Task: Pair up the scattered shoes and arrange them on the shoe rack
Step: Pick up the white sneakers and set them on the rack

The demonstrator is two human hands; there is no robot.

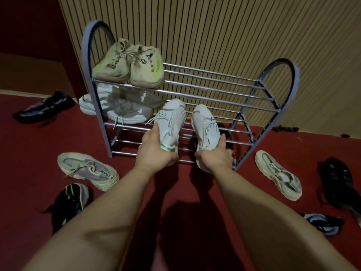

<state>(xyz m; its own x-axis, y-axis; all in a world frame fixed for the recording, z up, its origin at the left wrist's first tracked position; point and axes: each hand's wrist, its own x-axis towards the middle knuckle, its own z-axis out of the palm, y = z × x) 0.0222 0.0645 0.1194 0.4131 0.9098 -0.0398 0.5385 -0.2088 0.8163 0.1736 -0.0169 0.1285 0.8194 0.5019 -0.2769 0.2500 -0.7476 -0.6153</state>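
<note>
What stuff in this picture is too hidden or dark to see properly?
- Head view: the heels of both white sneakers are covered by the left hand and right hand.
- The pair on the middle shelf is blurred behind the rack's bars.
- The black shoe at the right is too dark for detail.
- The dark object at lower right is unclear; I cannot tell what it is.

We reach both bare forearms forward from the lower corners of the frame toward its centre, our left hand (154, 151) and right hand (216, 155) level and apart, each with fingers curled closed around the heel of a white shoe, thumbs uppermost.
</note>
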